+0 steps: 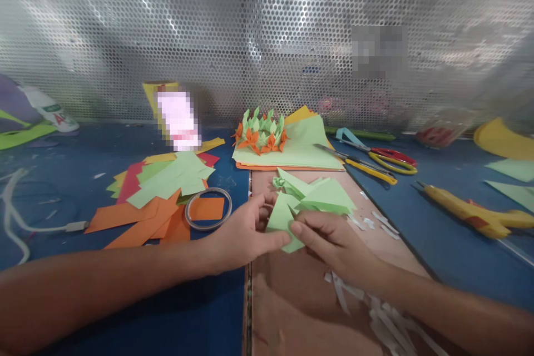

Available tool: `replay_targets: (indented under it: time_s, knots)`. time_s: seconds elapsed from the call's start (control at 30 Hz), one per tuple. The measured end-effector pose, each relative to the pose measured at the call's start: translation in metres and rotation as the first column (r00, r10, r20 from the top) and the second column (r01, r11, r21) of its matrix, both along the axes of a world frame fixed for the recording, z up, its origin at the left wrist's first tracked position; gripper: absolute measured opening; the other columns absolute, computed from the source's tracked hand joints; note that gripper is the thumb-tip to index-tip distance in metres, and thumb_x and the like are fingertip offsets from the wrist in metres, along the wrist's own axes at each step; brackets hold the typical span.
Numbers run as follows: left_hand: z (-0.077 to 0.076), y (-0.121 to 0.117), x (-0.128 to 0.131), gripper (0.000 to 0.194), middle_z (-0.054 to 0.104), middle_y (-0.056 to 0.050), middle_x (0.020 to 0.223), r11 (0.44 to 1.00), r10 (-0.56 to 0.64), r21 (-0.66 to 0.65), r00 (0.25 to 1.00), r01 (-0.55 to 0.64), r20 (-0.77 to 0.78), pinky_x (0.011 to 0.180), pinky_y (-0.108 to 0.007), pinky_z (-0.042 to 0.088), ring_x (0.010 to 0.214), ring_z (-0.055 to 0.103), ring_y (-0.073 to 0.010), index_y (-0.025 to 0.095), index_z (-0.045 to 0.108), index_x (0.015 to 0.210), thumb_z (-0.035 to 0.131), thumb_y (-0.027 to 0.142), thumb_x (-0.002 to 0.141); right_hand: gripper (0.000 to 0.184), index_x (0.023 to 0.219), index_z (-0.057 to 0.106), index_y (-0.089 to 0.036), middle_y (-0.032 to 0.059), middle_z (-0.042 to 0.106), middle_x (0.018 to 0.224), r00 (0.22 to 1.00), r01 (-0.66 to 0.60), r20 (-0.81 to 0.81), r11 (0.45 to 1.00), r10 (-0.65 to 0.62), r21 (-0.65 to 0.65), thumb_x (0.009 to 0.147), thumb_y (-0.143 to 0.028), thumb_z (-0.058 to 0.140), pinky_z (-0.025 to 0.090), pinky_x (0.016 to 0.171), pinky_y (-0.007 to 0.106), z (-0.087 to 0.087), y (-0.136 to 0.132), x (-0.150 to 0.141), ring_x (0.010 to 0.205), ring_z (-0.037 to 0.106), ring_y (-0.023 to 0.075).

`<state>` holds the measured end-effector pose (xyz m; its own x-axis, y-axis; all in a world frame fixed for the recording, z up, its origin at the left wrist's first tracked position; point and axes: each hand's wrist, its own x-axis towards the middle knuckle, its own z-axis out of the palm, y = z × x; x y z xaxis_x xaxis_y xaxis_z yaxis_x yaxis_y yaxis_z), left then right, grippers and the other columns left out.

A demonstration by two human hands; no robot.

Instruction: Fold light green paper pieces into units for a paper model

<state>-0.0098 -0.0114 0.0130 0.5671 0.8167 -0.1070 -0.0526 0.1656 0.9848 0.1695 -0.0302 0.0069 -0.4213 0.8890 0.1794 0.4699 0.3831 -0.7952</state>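
Your left hand (250, 231) is steadying a folded piece of pale green paper (280, 217) between thumb and fingers, and your right hand (334, 239) is pinching its right edge, so each grip is closing narrowly on this one piece. It is showing crisp, flat facets and sitting above a smooth brown board (287, 300). Just behind it, more creased green paper (329, 194) is spreading in pointed flaps. Thin white strips (387, 322) are curling over the board near your right forearm.

Farther back, a paper ring (265, 130) of upright green points and star-shaped orange blooms is resting on stacked coloured sheets (308, 150). On the blue worktop (200, 295), matte orange rectangles (129, 214) are overlapping at your left, with one glossy tape ring (229, 208) lying on them. A perforated metal panel (250, 28) is standing behind everything, shining in streaks.

On a white bottle (52, 111), a red "A" is showing; the rest is staying too small to read.

You are counting one pair of scissors (375, 151) with red and yellow loops, one yellow glue gun (471, 208), and at least four orange blooms on the ring.
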Motion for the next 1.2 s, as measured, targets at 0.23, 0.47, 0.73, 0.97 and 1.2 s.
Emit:
replay_targets:
  time_s: [0.23, 0.47, 0.73, 0.97, 1.2]
  knots:
    - [-0.002, 0.003, 0.002, 0.03, 0.064, -0.004, 0.092, 0.995, 0.08, -0.054, 0.997, -0.078, 0.024, 0.069, -0.022, 0.044, 0.079, 0.057, -0.0117, 0.016, 0.061, 0.099, 0.067, 0.028, 0.072, 0.033, 0.056, 0.049, -0.018, -0.0039, 0.046, 0.05, 1.0, 0.02, -0.012, 0.999, -0.019, 0.03, 0.086, -0.03, 0.046, 0.034, 0.048, 0.021, 0.002, 0.002, 0.002, 0.048, 0.042, 0.0088]
    - [-0.003, 0.005, 0.001, 0.023, 0.064, 0.0, 0.075, 0.976, 0.175, -0.148, 0.98, -0.161, 0.089, 0.06, -0.021, 0.044, 0.062, 0.055, -0.0085, 0.015, 0.066, 0.086, 0.069, 0.032, 0.07, 0.008, 0.084, 0.05, -0.021, -0.0019, 0.053, 0.069, 0.98, 0.098, -0.179, 0.994, -0.087, 0.051, 0.085, -0.028, 0.051, 0.042, 0.058, 0.023, -0.002, 0.004, 0.004, 0.061, 0.05, 0.0112]
    - [-0.007, 0.006, 0.0, 0.024, 0.061, 0.0, 0.078, 0.994, 0.108, -0.012, 0.992, -0.108, 0.058, 0.058, -0.019, 0.043, 0.065, 0.053, -0.008, 0.015, 0.061, 0.09, 0.064, 0.033, 0.075, 0.024, 0.109, 0.053, -0.026, 0.0023, 0.059, 0.092, 0.973, 0.14, -0.206, 0.975, -0.104, 0.171, 0.085, -0.021, 0.052, 0.047, 0.068, 0.025, -0.006, 0.006, 0.008, 0.071, 0.054, 0.0119]
    - [-0.008, 0.007, 0.001, 0.026, 0.055, 0.004, 0.072, 0.984, 0.174, 0.007, 0.981, -0.175, 0.086, 0.056, -0.021, 0.04, 0.061, 0.052, -0.0084, 0.021, 0.044, 0.088, 0.064, 0.029, 0.074, 0.019, 0.099, 0.062, -0.021, 0.0027, 0.065, 0.084, 0.961, 0.238, -0.173, 0.964, -0.217, 0.117, 0.083, -0.025, 0.053, 0.049, 0.065, 0.025, -0.002, 0.006, 0.007, 0.072, 0.06, 0.0144]
    - [-0.008, 0.006, 0.0, 0.017, 0.052, 0.005, 0.07, 0.987, 0.157, 0.018, 0.986, -0.159, 0.055, 0.056, -0.018, 0.037, 0.059, 0.046, -0.0052, 0.017, 0.056, 0.083, 0.062, 0.031, 0.076, 0.021, 0.096, 0.065, -0.022, 0.0029, 0.067, 0.087, 0.932, 0.252, -0.269, 0.968, -0.243, -0.002, 0.08, -0.031, 0.057, 0.049, 0.072, 0.026, -0.005, 0.011, 0.009, 0.076, 0.06, 0.0143]
